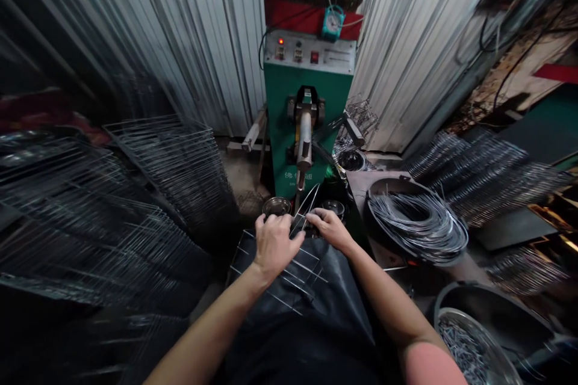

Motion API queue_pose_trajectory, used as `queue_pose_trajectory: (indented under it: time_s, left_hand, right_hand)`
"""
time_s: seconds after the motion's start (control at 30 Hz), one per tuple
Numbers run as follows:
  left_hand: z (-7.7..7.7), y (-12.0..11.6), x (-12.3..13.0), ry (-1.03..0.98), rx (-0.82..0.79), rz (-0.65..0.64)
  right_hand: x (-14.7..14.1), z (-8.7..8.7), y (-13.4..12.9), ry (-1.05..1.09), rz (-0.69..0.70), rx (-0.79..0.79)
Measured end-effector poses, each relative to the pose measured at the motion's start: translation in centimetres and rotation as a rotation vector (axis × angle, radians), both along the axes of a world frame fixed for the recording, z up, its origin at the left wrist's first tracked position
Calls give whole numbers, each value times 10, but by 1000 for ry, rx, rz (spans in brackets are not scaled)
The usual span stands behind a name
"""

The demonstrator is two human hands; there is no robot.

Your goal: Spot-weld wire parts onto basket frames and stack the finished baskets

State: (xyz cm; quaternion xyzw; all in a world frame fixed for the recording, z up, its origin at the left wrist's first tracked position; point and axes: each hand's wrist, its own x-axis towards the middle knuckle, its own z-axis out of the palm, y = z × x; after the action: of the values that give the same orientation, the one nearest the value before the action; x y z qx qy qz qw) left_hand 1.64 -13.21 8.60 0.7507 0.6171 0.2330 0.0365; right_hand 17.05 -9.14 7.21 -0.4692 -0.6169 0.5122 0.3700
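A wire grid (308,252) lies over the dark apron (345,289) on my lap, its far end under the electrode arm (305,141) of a green welding machine (280,117). My left hand (276,243) grips the grid's far part from above, fingers curled and thumb toward the right. On the right, my right hand (332,228) pinches the grid's far end beside a bent wire loop (311,197). That loop slants up toward the electrode tip; whether it touches the tip I cannot tell. The fingertips partly hide the wires they hold.
Stacks of wire grids (176,162) stand on the left. To the right, a coil of wire rings (419,222) fills a round pan, and a bowl of small metal pieces (465,349) sits nearer me. A teal clock (333,23) hangs on the machine's top.
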Motion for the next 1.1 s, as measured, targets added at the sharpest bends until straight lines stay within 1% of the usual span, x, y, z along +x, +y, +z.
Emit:
queue_pose_trajectory:
  time_s: [0.13,0.23,0.3,0.37,0.47,0.57,0.63,0.73,0.93,1.1]
  left_hand:
    - [13,25,-1,45,7,-74]
    - [20,46,-2,112,2,-161]
    - [21,59,-3,154,-23,-209]
    - [20,71,-4,188,-53,-244]
    - [13,87,-4,209,-86,-281]
    - [4,100,-4,221,-123,-292]
    - [0,108,-4,232,-150,-289]
    - [0,116,-3,238,-183,-285]
    - [7,129,1,266,-266,-235]
    - [5,139,2,249,-298,-221]
  right_hand:
    - [-1,-7,15,104,-59,-27]
    - [-3,-19,27,197,-106,-46]
    - [-5,-28,34,263,-140,-73]
    - [-8,-38,40,333,-175,-96]
    - [-13,-54,49,412,-230,-119]
    - [-17,-68,57,461,-277,-149]
    - [-19,-74,63,488,-298,-166]
    - [-20,-76,70,520,-312,-182]
    - [-19,-69,80,515,-355,-210]
    - [-23,-68,89,526,-353,-207]
